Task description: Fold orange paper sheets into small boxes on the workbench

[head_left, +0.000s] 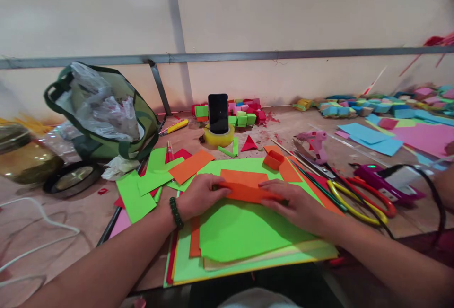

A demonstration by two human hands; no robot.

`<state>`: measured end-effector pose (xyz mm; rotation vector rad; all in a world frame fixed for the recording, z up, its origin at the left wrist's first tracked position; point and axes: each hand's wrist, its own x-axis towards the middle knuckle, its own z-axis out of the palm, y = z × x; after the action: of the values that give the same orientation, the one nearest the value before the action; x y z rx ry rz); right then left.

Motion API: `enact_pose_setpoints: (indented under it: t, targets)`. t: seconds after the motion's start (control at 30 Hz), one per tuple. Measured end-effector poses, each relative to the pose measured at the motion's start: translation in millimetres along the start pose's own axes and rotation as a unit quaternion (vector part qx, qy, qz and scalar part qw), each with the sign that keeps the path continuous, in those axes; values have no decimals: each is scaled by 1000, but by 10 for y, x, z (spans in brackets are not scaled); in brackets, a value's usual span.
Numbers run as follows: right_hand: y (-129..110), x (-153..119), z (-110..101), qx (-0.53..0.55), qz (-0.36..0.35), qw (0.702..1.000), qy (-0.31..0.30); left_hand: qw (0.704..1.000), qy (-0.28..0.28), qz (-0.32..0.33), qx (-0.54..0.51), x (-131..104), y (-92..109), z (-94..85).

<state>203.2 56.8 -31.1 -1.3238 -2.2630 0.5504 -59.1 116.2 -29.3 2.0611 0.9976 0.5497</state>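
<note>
An orange paper strip lies across the stack of green sheets, its lower edge bent up. My left hand pinches the strip's left end; a dark green bead bracelet circles that wrist. The strip's right end is under the fingers of my right hand, which are pressed on it. Just beyond my right hand sits a small folded orange box. Another orange piece rests on green strips to the left.
A phone stands in a yellow tape roll, with small paper boxes behind. Scissors, a pink glue gun and a purple device lie right. A bag and jar stand left. Someone's hand shows far right.
</note>
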Motion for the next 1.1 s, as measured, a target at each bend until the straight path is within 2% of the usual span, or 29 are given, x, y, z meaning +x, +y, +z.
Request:
enact_pose_setpoints:
  t: [0.07,0.13,0.23,0.33,0.47,0.67,0.8,0.9,0.97,1.03,1.1]
  targets:
    - [19,45,-11,-1,73,997,21,998,29,-46,-41,40,-2,20]
    - [4,122,-74,-12,124,992,25,995,43,-59,-61,74,7,31]
    - [-66,272,-209,-41,161,986,-10,996,37,-67,-52,95,28,39]
    - [-138,409,-284,-102,159,980,-68,997,27,-74,-27,84,49,50]
    - [-185,527,-276,-176,134,967,-129,997,24,-75,6,59,58,62]
    - [-143,637,-295,-188,150,957,-162,995,35,-76,47,34,47,74]
    - [-78,658,-307,-132,133,971,-146,995,43,-75,48,21,66,62]
    - [-12,641,-283,-2,125,985,-118,994,66,-70,51,16,88,41]
    - [26,622,-261,103,121,982,-99,992,115,-49,30,21,84,31]
    - [40,605,-248,168,121,975,-79,983,176,-35,-37,35,58,27]
    - [19,594,-249,192,122,971,-69,966,205,-55,-148,56,23,24]
